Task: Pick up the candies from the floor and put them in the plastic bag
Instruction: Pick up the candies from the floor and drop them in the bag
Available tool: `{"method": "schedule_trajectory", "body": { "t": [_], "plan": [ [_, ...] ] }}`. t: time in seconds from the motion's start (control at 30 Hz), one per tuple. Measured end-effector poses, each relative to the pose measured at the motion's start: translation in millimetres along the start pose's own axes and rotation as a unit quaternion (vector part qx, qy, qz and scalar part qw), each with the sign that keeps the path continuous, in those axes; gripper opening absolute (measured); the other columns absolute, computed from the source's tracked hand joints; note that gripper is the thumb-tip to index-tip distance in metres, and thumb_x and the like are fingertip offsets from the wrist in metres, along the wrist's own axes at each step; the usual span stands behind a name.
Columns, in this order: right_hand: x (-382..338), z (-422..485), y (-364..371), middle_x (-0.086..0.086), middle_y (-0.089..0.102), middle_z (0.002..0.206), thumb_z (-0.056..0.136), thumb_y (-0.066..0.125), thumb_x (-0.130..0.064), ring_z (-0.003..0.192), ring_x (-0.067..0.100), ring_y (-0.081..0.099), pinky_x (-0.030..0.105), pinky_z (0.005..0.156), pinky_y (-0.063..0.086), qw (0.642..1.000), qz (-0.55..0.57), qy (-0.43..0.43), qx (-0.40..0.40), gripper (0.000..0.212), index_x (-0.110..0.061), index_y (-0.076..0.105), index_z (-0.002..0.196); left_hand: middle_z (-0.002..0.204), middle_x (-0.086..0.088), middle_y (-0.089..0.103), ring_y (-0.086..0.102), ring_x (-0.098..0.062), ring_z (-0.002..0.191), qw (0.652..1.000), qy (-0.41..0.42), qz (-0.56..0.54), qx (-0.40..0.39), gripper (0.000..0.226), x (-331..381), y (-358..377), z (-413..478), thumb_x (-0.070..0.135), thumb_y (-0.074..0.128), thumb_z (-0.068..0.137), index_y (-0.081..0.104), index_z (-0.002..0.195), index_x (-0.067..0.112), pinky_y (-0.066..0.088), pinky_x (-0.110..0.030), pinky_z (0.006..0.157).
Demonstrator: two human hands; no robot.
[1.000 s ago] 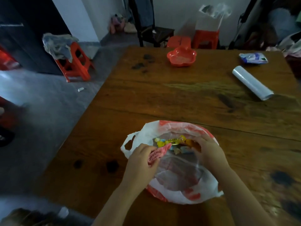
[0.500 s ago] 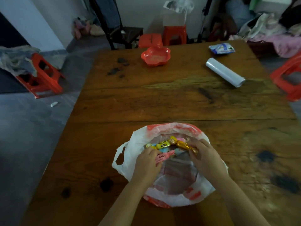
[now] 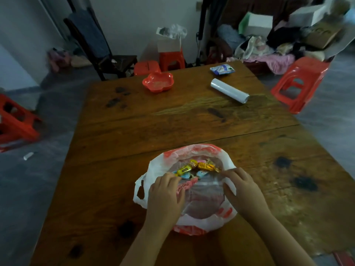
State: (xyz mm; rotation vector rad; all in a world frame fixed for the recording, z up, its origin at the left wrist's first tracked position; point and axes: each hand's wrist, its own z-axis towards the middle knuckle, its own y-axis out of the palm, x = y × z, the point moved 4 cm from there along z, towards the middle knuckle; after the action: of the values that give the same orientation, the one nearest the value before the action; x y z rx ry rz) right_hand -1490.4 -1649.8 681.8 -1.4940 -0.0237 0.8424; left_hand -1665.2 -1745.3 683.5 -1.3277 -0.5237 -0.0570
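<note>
The room was dim, the wooden table [image 3: 172, 120] catching a dull sheen near its far middle. Edges bowed from the wide lens, and the cluttered corner [image 3: 288, 35] smeared with blur.

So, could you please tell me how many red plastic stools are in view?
4: one tipped over at the far left, one right of the table, and two beyond the table's far edge, a low one and a taller one. Clutter may hide more.
</note>
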Motion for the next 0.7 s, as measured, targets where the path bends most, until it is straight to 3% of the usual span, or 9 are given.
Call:
{"method": "schedule_trajectory", "body": {
  "t": [0.1,0.2,0.3,0.53,0.7],
  "plan": [
    [-7.7,-19.0,-5.4,0.009,0.066,0.101,0.067,0.074,-0.007,0.094,0.03,0.062,0.039,0.071,0.053,0.999,-0.031,-0.022,0.016,0.035,-0.011,0.064,0.1,0.092,-0.005,0.067,0.063,-0.021,0.087,0.999,0.029,-0.019,0.007,0.035,8.2,-7.8,-14.1,0.033,0.043,0.08,0.064,0.096,0.011,0.049,-0.029,0.068],
    [-10.0,-44.5,-14.0,0.011,0.067,0.104,0.064,0.077,-0.008,0.095,0.031,0.063,0.039,0.069,0.054,0.998,-0.059,-0.001,0.037,0.037,-0.011,0.064,0.099,0.095,-0.003,0.066,0.061,-0.019,0.09,0.998,0.053,-0.033,0.001,0.034,16.1,-5.5,-26.1,0.033,0.044,0.08,0.063,0.1,0.013,0.044,-0.026,0.073],
    [-5.3,-77.9,-23.2,0.012,0.067,0.101,0.065,0.076,-0.008,0.089,0.028,0.064,0.037,0.065,0.055,0.995,-0.081,0.025,0.058,0.036,-0.01,0.064,0.098,0.1,-0.006,0.067,0.061,-0.022,0.095,0.996,0.085,-0.036,-0.017,0.033,30.2,5.6,-35.9,0.032,0.048,0.081,0.063,0.102,0.013,0.051,-0.034,0.076],
    [44.5,-167.7,-54.3,0.011,0.067,0.098,0.065,0.076,-0.005,0.087,0.031,0.064,0.039,0.07,0.054,0.976,-0.096,0.163,0.11,0.034,-0.006,0.065,0.097,0.097,-0.004,0.066,0.059,-0.019,0.091,0.973,0.202,-0.086,-0.069,0.036,104.4,31.3,-54.6,0.033,0.04,0.08,0.063,0.101,0.014,0.048,-0.03,0.075],
    [87.4,-233.3,-92.1,0.013,0.068,0.098,0.067,0.075,-0.006,0.089,0.032,0.064,0.039,0.074,0.052,0.935,-0.103,0.278,0.192,0.032,-0.004,0.064,0.097,0.097,-0.006,0.067,0.062,-0.021,0.088,0.94,0.3,-0.113,-0.112,0.036,183.2,56.2,-66.5,0.031,0.041,0.08,0.065,0.098,0.012,0.049,-0.032,0.074]
  ]
}}
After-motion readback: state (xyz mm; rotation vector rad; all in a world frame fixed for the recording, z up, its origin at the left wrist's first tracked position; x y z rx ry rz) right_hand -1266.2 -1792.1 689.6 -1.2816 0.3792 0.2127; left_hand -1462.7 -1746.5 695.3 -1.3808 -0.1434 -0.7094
